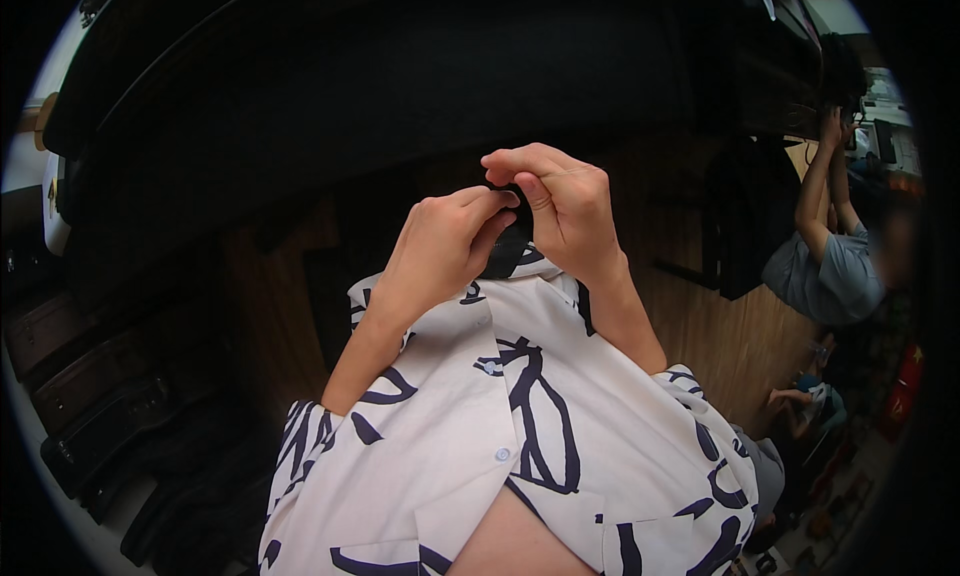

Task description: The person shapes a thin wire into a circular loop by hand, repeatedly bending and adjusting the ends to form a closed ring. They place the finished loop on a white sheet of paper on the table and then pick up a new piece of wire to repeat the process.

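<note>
Both my hands are raised in front of my shirt, their fingertips close together. My left hand (440,241) has its thumb and forefinger brought together in a pinch. Beside it, my right hand (572,204) is closed too, its fingers curled over toward the thumb. A faint thin line, perhaps a thread, seems to cross the right fingers, but it is too fine to name. Whatever sits between the fingertips cannot be made out. Below the hands is my white shirt (450,396) with black line drawings and buttons down its front.
A large black surface (400,96) stretches ahead of my hands. Dark box-like cases (100,376) line the left side. On the right, a person in a grey shirt (840,276) works with arms stretched forward, near a dark seat (745,216). Another person (810,401) is farther back. Wooden flooring (700,346) shows.
</note>
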### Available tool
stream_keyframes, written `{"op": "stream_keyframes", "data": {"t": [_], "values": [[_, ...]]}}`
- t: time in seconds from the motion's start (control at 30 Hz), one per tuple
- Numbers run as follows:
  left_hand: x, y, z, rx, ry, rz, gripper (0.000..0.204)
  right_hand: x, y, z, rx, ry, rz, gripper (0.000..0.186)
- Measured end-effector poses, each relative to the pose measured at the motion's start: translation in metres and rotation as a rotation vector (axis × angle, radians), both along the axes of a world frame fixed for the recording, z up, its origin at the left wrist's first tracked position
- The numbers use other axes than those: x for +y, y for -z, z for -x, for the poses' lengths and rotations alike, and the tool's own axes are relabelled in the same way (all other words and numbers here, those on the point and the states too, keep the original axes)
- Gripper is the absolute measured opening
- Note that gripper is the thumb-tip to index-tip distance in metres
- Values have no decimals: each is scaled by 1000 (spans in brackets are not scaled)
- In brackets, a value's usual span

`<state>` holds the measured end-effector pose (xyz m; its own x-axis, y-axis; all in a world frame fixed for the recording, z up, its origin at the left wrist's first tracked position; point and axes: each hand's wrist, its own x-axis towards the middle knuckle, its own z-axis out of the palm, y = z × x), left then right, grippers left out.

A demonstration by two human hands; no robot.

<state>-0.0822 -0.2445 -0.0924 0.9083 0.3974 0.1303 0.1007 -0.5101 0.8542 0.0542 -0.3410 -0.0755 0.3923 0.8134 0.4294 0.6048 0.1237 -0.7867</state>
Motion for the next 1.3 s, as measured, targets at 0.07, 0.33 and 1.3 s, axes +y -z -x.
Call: {"op": "stream_keyframes", "data": {"t": [0.07,0.33,1.3], "values": [[6,-10,5,55,-11,-140,7,-6,0,-6,-8,21,158,17],[26,-23,13,-221,-167,-382,10,-21,-13,-4,35,-211,442,27],[16,-12,-6,-249,-300,-224,14,-30,4,-13,923,-720,-151,45]]}}
